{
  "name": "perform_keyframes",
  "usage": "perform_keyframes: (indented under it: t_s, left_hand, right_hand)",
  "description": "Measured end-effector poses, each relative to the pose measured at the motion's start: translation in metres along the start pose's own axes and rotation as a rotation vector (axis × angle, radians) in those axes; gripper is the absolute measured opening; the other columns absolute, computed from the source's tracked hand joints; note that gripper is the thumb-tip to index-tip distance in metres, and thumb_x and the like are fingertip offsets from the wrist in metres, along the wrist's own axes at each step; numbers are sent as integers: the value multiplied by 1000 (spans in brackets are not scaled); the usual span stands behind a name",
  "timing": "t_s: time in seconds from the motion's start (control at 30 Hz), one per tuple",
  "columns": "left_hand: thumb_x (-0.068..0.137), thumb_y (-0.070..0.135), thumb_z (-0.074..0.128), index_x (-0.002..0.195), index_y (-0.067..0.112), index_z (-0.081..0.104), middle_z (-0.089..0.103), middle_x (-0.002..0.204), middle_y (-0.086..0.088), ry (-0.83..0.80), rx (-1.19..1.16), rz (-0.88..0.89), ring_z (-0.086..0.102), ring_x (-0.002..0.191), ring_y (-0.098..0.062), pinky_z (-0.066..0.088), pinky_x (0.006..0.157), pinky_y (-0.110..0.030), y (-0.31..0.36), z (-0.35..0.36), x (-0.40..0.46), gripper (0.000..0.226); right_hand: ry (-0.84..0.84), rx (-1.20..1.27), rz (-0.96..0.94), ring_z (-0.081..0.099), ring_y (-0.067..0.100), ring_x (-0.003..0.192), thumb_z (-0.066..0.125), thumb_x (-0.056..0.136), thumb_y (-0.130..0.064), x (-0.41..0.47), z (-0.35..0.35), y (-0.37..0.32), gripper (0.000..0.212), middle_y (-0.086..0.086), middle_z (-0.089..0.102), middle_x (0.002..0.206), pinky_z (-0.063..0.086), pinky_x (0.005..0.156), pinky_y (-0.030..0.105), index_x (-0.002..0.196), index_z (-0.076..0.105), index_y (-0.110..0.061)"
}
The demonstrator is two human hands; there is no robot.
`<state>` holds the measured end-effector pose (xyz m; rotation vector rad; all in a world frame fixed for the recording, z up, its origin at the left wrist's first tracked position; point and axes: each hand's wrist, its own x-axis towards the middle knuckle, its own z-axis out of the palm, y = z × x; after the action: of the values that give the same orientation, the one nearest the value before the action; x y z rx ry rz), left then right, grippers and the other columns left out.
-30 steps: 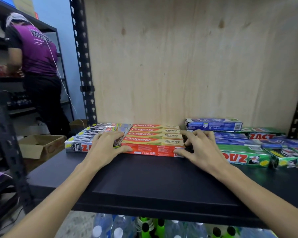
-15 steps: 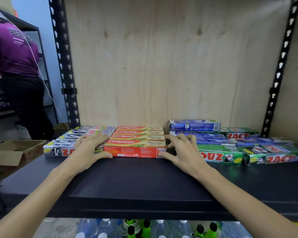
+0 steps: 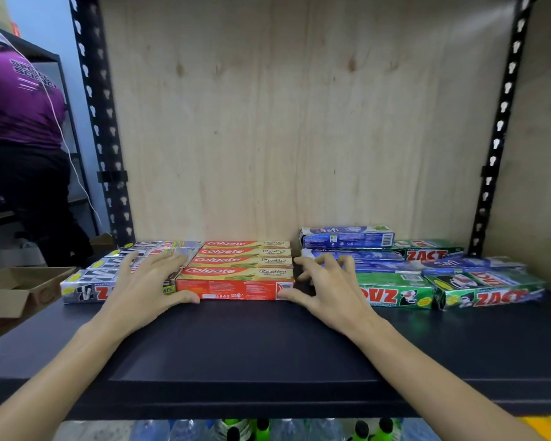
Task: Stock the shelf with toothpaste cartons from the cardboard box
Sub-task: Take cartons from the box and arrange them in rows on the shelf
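Note:
Several red Colgate cartons point(image 3: 236, 283) lie side by side in a row on the black shelf point(image 3: 242, 348). My left hand point(image 3: 140, 291) rests flat over the silver Zact cartons point(image 3: 83, 288) beside them, its thumb against the front Colgate carton's left end. My right hand point(image 3: 328, 288) has its thumb at that carton's right front corner and its fingers bent above the gap next to the green Zact carton point(image 3: 395, 292). An open cardboard box point(image 3: 16, 288) stands lower at the far left.
Blue Safi cartons point(image 3: 347, 238) and more green Zact cartons point(image 3: 487, 288) fill the shelf's right side. A plywood back panel and black slotted uprights frame the bay. A person in a purple shirt point(image 3: 19, 100) stands at the left. Bottles show below the shelf.
The view has shifted so the cartons sit more central. Both hands stay at the ends of the front Colgate carton, with the right hand's fingers a little more spread.

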<state>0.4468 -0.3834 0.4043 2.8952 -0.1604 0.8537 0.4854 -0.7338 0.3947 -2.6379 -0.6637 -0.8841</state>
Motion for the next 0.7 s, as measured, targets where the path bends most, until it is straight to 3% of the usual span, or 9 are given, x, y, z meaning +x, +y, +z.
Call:
perform_keyframes:
  t_s: [0.1,0.27,0.37,0.5,0.6,0.7]
  left_hand:
    - [75,90,34,137,32,57,62,136,10,168,77,72,46,133,-12,17,117,-42,22,-3,-4,88]
    - [93,69,38,122,30,64,68,121,10,252,-117,177,55,120,-13,33,108,-35,83,9,22,55]
    - [94,72,33,118,28,67,69,120,11,162,-284,103,60,117,-14,42,105,-40,138,28,62,60]
    - [92,66,50,125,23,60,68,125,3,-41,-269,-55,61,119,-24,45,102,-41,201,48,119,54]
    - [90,59,59,112,22,59,69,118,1,-186,-253,-113,63,112,-26,48,96,-42,214,65,148,43]
    - [89,51,65,95,28,62,73,107,-1,-155,-258,-115,66,104,-28,51,87,-39,216,80,155,24]
  right_hand:
    - [158,-17,70,50,13,114,30,85,-86,-6,-13,15,75,-16,73,102,21,95,34,122,66,-30]
    - [316,17,247,54,17,112,50,92,-69,-10,-49,89,52,-13,73,106,23,92,37,122,68,-30]
    - [237,-25,406,54,28,119,58,92,-60,3,-59,138,50,-1,72,120,27,94,42,129,63,-28]
    - [35,-67,528,51,32,129,59,91,-62,28,-55,167,62,5,63,137,30,105,46,142,52,-27]
    - [-89,38,491,56,31,123,64,88,-62,38,-44,179,55,4,67,126,34,99,41,129,57,-27]
    - [-98,164,438,61,27,115,69,85,-57,38,-40,188,43,-1,72,115,43,100,40,115,65,-27]
